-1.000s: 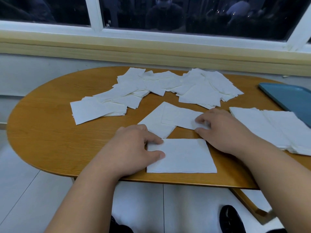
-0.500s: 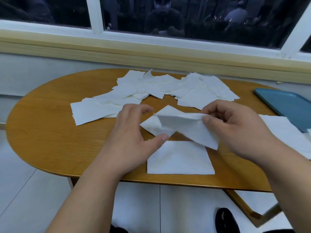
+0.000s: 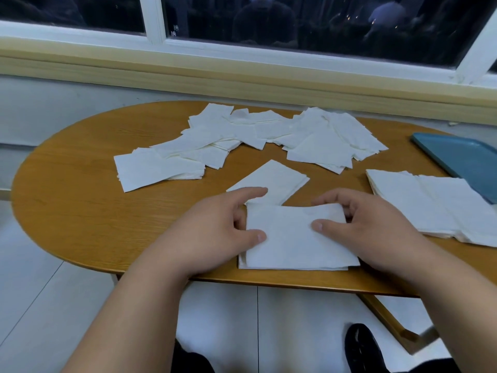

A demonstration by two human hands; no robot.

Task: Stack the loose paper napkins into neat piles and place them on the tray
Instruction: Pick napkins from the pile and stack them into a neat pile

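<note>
L hand (image 3: 215, 227): I see it gripping the top napkin (image 3: 287, 238) at its left edge. Thumb lies on the top face, other fingers curl at the edge, index stretches out past the far left corner.
R hand (image 3: 376, 224): grips the same napkin's right side, thumb on top, fingers curled round the far right corner.
Top napkin: white square btwn both hands, lying on the front pile (image 3: 242, 265) near my edge of the surface (image 3: 80, 189). It's a bit skewed vs the pile, whose edges peek out at left & front. Can't tell if its far edge is lifted.
Single napkin (image 3: 277, 176): flat, turned diamond-wise, just behind the front pile. L index tip sits over its near part.
Loose napkins (image 3: 269, 133): overlapping spread across the far middle of the surface, at all angles.
Left stack (image 3: 156, 168): rough stack at the left end of that spread, touching it.
Right piles (image 3: 419, 208): two overlapping batches to the right of R hand, not squared up, just beside the tray's near edge.
Tray (image 3: 465, 154): blue, far right on the surface, partly out of my view.
Surface: oval wooden top under a window.
Below: dark shoe (image 3: 360, 345) on the tiled floor.
</note>
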